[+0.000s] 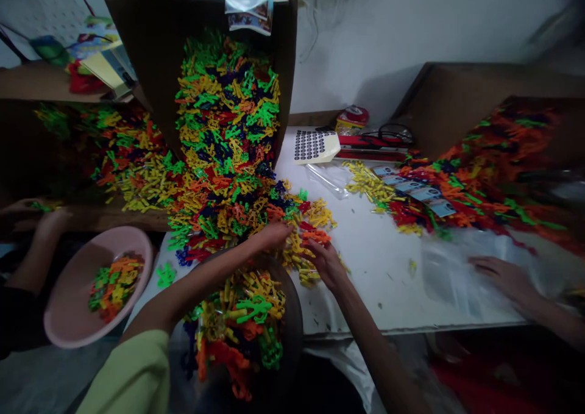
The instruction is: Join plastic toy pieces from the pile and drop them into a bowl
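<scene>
Interlocking plastic building pieces heap across the table, banked against a tilted cardboard panel and running down to a dark round basin holding more. Left hand lies narrow on the heap's edge; right hand curls among yellow and orange pieces. Whether either grips any, I cannot tell. Tangled pieces come apart best in small bunches, fingers kept low.
</scene>
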Tool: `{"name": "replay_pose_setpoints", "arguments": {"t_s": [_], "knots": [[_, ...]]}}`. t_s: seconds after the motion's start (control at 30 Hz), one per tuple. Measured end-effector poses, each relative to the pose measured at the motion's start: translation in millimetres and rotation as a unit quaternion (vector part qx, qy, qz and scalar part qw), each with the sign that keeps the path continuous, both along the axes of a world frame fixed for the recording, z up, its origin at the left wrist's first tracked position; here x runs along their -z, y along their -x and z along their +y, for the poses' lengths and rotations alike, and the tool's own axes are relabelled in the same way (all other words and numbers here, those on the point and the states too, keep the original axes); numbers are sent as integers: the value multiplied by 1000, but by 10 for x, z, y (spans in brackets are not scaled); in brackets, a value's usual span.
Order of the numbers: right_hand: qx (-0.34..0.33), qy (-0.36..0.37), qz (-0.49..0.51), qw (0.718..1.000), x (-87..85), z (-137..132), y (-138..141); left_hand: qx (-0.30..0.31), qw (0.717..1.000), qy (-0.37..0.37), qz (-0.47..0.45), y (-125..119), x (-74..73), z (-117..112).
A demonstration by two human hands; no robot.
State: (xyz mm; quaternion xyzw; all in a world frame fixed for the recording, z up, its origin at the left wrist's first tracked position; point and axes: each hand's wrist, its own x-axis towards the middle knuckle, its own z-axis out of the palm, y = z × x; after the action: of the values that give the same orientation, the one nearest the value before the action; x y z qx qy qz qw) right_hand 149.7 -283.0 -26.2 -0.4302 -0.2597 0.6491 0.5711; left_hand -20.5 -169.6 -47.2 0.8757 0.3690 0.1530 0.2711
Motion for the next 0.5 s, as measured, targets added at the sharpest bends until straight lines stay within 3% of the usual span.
{"name": "replay_pose_setpoints", "arguments": {"t_s": [0.13,0.23,0.3,0.4,0.5], "knots": [[21,3,-7,1000,-41,-1,2,-70,994,24,-76,161,-231,-89],[47,7,-4,999,-64,-15,60,-121,979,76,-147,323,-359,-288],[56,8,-8,998,-95,-35,134,-165,937,180,-248,388,-405,-465],[65,12,-1,998,-142,-75,289,-243,822,342,-384,374,-411,-726],[70,27,25,997,-138,-123,468,-305,770,388,-404,279,-380,-892]]}}
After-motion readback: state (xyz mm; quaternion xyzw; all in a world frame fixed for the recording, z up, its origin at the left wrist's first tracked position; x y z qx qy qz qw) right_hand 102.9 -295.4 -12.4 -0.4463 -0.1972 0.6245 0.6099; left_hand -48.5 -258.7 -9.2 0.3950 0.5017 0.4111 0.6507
